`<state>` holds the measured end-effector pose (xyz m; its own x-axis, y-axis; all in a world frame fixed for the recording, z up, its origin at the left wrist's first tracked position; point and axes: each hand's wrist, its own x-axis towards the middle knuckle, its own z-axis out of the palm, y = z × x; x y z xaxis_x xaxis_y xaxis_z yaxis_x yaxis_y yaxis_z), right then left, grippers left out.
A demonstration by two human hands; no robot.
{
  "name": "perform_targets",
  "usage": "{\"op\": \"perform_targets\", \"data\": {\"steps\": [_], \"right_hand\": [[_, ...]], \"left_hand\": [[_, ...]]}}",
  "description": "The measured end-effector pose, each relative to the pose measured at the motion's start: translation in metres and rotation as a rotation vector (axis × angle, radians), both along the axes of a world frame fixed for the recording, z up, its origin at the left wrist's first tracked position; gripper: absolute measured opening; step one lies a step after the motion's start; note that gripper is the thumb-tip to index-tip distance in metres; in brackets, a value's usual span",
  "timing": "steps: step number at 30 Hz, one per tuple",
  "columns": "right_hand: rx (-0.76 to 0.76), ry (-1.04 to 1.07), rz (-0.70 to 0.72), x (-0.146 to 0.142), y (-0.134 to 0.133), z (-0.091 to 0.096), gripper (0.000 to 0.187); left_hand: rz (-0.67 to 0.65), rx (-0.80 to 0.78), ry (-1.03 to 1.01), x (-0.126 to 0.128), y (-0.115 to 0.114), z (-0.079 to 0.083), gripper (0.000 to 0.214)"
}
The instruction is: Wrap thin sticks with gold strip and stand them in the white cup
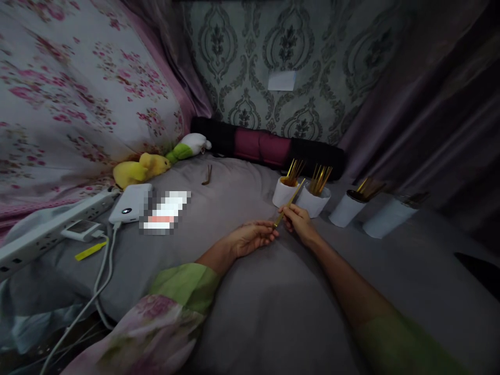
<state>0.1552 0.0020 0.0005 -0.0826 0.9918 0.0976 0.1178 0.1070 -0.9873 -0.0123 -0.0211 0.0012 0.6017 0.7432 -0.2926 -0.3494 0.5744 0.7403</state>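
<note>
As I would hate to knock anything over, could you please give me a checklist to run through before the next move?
1. Slim gold tool held: ok, the right hand grips its shaft and the left hand its lower end.
2. Lower tip undamaged: cannot tell, too small and partly covered by fingers.
3. White cylindrical holders all stocked: ok, slender tools stick out of all four.
4. Holders standing straight: cannot tell, the two rightmost lean, perhaps from lens distortion.
5. Charging cable away from both hands: ok, it lies at the left.
6. Grey sheet free of loose tools: not ok, a V-shaped tool lies there.
</note>
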Motion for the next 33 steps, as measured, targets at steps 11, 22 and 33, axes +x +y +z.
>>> {"op": "perform_targets", "data": {"steps": [11, 22, 33], "right_hand": [[-0.011, -0.035, -0.003, -0.003, -0.001, 0.004, 0.024], [0.014, -0.102, -0.071, 0.002, 0.002, 0.025, 0.028], [0.081, -0.093, -0.13, 0.015, 0.013, 0.04, 0.032]], "left_hand": [[0.011, -0.018, 0.001, 0.0, 0.001, -0.003, 0.018], [0.032, -0.017, 0.015, 0.001, 0.0, -0.002, 0.02], [0.015, 0.005, 0.018, 0.001, 0.0, -0.002, 0.02]]}}
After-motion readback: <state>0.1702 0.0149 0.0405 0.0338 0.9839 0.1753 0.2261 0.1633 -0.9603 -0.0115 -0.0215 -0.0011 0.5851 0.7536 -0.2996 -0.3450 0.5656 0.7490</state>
